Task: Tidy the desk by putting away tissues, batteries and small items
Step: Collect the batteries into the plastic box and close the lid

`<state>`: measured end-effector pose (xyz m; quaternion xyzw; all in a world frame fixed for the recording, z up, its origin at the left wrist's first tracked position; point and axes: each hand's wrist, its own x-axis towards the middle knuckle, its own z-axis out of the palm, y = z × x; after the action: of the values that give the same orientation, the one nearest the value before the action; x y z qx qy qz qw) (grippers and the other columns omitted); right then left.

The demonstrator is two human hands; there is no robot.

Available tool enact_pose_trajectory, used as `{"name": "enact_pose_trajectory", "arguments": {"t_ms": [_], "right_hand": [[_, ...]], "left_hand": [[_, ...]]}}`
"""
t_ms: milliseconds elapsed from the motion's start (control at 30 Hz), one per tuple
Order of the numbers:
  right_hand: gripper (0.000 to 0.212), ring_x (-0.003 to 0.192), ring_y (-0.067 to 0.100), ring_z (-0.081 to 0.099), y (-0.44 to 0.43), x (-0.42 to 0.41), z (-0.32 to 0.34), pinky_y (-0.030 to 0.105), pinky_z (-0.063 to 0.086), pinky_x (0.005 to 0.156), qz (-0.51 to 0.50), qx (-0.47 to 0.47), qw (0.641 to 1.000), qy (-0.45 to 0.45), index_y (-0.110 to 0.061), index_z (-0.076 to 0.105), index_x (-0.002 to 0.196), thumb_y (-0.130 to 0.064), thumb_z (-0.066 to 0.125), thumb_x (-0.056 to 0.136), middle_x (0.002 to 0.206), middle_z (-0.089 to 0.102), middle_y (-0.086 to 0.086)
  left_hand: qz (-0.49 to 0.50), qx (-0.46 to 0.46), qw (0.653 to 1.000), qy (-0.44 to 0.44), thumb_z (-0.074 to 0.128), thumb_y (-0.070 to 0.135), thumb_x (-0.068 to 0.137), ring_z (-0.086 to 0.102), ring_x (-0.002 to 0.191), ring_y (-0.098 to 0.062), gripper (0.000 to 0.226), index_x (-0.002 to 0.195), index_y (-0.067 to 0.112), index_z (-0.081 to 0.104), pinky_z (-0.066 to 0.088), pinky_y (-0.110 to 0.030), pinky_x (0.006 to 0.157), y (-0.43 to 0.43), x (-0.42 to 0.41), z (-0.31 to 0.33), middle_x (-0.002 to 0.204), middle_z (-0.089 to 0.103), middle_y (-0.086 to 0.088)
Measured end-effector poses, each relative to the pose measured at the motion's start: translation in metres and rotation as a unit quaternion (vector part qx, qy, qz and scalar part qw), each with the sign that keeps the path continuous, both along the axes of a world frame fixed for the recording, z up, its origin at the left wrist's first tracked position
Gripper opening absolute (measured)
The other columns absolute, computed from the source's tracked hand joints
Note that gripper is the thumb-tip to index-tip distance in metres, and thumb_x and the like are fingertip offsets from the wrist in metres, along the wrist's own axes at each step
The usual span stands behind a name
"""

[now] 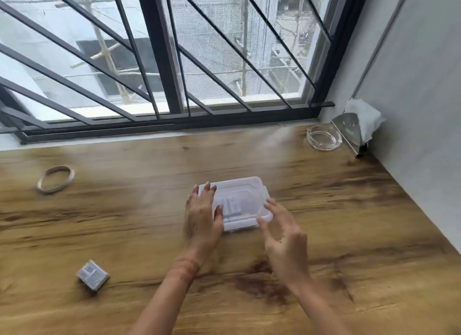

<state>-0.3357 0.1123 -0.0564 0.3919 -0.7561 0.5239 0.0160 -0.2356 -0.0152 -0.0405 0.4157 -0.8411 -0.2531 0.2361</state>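
My left grip (203, 215) lies flat, fingers straight, on the lidded plastic box (244, 197) at mid-frame. My right grip (284, 240) hovers released, empty, at its near right corner. Wood-grain tabletop (349, 210); tissues (364, 115) upper right by the grey wall (411, 85), barred window (174, 60) above.

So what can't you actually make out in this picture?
All in the head view:
Inside the clear box: pale blocks show through the cloudy lid, too blurred to identify.
Box's left edge: covered by the left hand.
The right hand: motion blur hides whether it touches the box.
The small grey pack: label too small to read.
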Motion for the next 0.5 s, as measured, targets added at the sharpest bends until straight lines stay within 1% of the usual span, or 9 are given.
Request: {"name": "enact_pose_trajectory", "arguments": {"t_ms": [33,100,133,167,200,267,367,433,500], "right_hand": [[0.033,0.112,0.002,0.055,0.001,0.001,0.002,0.013,0.042,0.096,-0.037,-0.016,0.994,-0.100,-0.016,0.062,0.116,-0.011,0.066,0.084,0.120,0.060,-0.007],[0.030,0.108,0.004,0.058,0.000,-0.006,-0.001,0.010,0.045,0.088,-0.086,-0.047,0.949,-0.299,-0.017,0.059,0.119,-0.013,0.059,0.089,0.118,0.061,-0.006],[0.028,0.106,0.006,0.058,-0.003,-0.011,-0.004,0.007,0.045,0.085,-0.100,-0.056,0.923,-0.368,-0.015,0.058,0.119,-0.010,0.055,0.091,0.118,0.061,-0.003],[0.026,0.106,0.009,0.058,-0.005,-0.016,-0.008,0.009,0.045,0.086,-0.107,-0.067,0.898,-0.422,-0.012,0.059,0.117,-0.007,0.052,0.092,0.117,0.061,0.000],[0.025,0.107,0.013,0.059,-0.009,-0.020,-0.010,0.015,0.046,0.090,-0.110,-0.083,0.871,-0.471,-0.011,0.059,0.114,-0.003,0.049,0.093,0.116,0.061,0.004],[0.025,0.111,0.022,0.058,-0.014,-0.024,-0.011,0.026,0.045,0.094,-0.103,-0.118,0.820,-0.550,-0.006,0.057,0.113,0.001,0.042,0.094,0.113,0.061,0.010],[0.030,0.109,0.026,0.057,-0.018,-0.030,-0.001,0.031,0.046,0.094,-0.081,-0.147,0.748,-0.643,0.007,0.049,0.121,0.003,0.034,0.096,0.117,0.056,0.020],[0.031,0.107,0.028,0.057,-0.020,-0.033,0.003,0.033,0.046,0.094,-0.064,-0.151,0.711,-0.684,0.010,0.046,0.123,0.003,0.032,0.096,0.116,0.056,0.024],[0.030,0.106,0.029,0.057,-0.020,-0.036,0.005,0.034,0.046,0.096,-0.052,-0.152,0.689,-0.707,0.010,0.047,0.122,0.002,0.032,0.097,0.113,0.057,0.023]], "left_hand": [[-0.019,-0.005,1.000,-0.007,0.051,0.009,0.090,0.020,0.141,-0.027,0.047,0.135,0.004,0.041,0.016,-0.034,0.115,0.001,-0.006,0.002,0.145,0.039,-0.011],[-0.052,-0.010,0.998,-0.020,0.049,0.014,0.092,0.015,0.143,-0.023,0.048,0.138,0.006,0.037,0.012,-0.031,0.115,0.003,-0.017,0.004,0.148,0.033,-0.008],[-0.064,-0.012,0.997,-0.029,0.047,0.017,0.093,0.013,0.144,-0.021,0.048,0.139,0.007,0.035,0.011,-0.030,0.115,0.003,-0.023,0.005,0.150,0.031,-0.006],[-0.074,-0.013,0.996,-0.043,0.045,0.020,0.094,0.011,0.144,-0.019,0.049,0.140,0.008,0.033,0.010,-0.029,0.116,0.003,-0.028,0.005,0.151,0.028,-0.005],[-0.082,-0.013,0.995,-0.060,0.044,0.023,0.095,0.009,0.144,-0.018,0.049,0.141,0.009,0.032,0.010,-0.030,0.116,0.002,-0.033,0.004,0.152,0.027,-0.005],[-0.093,-0.016,0.991,-0.093,0.040,0.027,0.096,0.007,0.144,-0.018,0.051,0.143,0.009,0.027,0.009,-0.031,0.116,0.000,-0.042,0.004,0.153,0.023,-0.004],[-0.100,-0.024,0.985,-0.136,0.037,0.032,0.097,0.003,0.145,-0.019,0.056,0.145,0.009,0.019,0.005,-0.032,0.118,0.001,-0.053,0.001,0.156,0.015,-0.005],[-0.097,-0.036,0.983,-0.154,0.034,0.034,0.097,-0.001,0.145,-0.019,0.059,0.146,0.009,0.014,0.000,-0.032,0.117,0.002,-0.054,-0.003,0.156,0.010,-0.005],[-0.095,-0.042,0.981,-0.161,0.033,0.035,0.097,-0.003,0.145,-0.018,0.059,0.147,0.009,0.012,-0.002,-0.031,0.117,0.002,-0.055,-0.007,0.157,0.007,-0.004]]}}
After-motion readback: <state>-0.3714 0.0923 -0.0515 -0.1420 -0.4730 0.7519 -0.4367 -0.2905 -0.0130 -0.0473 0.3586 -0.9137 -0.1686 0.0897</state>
